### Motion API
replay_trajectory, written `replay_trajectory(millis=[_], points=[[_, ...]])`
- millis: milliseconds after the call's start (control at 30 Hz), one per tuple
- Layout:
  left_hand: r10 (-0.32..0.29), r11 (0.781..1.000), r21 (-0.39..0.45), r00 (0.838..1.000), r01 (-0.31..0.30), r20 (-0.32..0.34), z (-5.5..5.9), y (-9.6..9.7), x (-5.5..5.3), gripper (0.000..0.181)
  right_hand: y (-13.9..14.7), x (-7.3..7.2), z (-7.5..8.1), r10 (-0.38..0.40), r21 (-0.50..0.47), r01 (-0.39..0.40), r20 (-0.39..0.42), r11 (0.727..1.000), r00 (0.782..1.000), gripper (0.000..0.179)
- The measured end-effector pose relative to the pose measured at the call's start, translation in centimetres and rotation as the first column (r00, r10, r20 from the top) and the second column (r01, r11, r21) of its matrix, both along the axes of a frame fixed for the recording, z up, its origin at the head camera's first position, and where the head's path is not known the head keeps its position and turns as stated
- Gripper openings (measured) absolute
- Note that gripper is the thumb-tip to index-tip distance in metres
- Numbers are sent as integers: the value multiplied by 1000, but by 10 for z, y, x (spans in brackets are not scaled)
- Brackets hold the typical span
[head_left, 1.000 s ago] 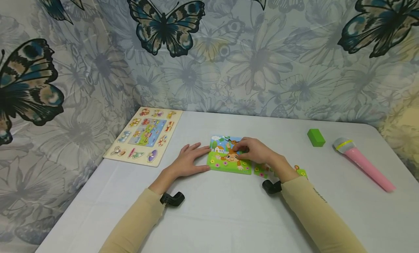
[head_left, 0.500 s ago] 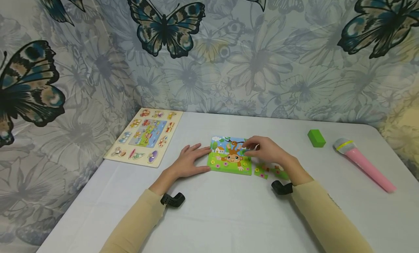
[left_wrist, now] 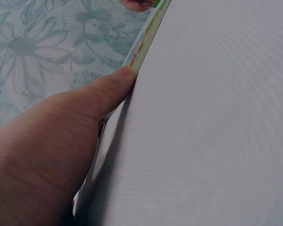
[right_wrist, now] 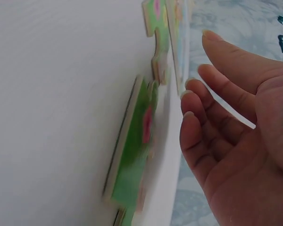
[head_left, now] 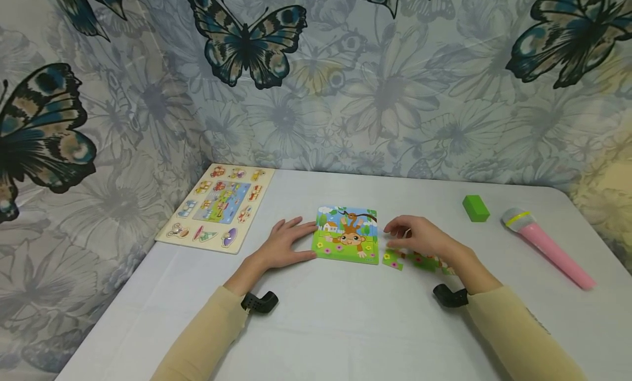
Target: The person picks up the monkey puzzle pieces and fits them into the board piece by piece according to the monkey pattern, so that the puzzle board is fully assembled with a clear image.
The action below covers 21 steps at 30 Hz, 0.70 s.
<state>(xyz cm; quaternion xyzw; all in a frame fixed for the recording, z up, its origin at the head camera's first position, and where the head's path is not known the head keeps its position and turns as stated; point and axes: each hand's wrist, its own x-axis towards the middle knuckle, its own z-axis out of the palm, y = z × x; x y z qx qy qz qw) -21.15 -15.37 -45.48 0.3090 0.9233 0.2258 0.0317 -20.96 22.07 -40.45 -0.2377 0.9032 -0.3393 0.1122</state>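
Observation:
A square monkey puzzle [head_left: 345, 249] lies flat on the white table, its picture showing a monkey hanging from a branch. My left hand [head_left: 281, 245] rests at its left side, fingers and thumb extended and touching the edge. In the left wrist view the thumb [left_wrist: 106, 92] meets the puzzle's side. Just right of the puzzle, my right hand [head_left: 419, 238] hovers with loosely bent fingers and holds nothing. Below it lie loose puzzle pieces: one flowered piece [head_left: 393, 259] and a green piece [head_left: 423, 262], others partly covered by the hand. The right wrist view shows a green piece [right_wrist: 129, 150] beside the fingers.
A wooden picture board [head_left: 237, 244] with vehicles and toys lies at the back left. Toward the right stand a green block [head_left: 476, 208] and a pink toy microphone [head_left: 555, 249]. A butterfly-patterned cloth [head_left: 385, 96] hangs behind the table.
My right hand has let go at the puzzle's upper right and drawn back to the right, uncovering the monkey picture. The left hand stays in place.

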Motion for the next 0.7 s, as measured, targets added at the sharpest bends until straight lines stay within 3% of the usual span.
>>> replay_trajectory(millis=[500,700], points=[[-1,1000,-3,1000,1,-11,0,0,0,71,15,13,-8,8,47,-7,-18,999,1000,30],[-6,1000,2,1000,6,-21,-1,-1,-1,70,10,13,-10,-2,86,3,-20,996,1000,39]])
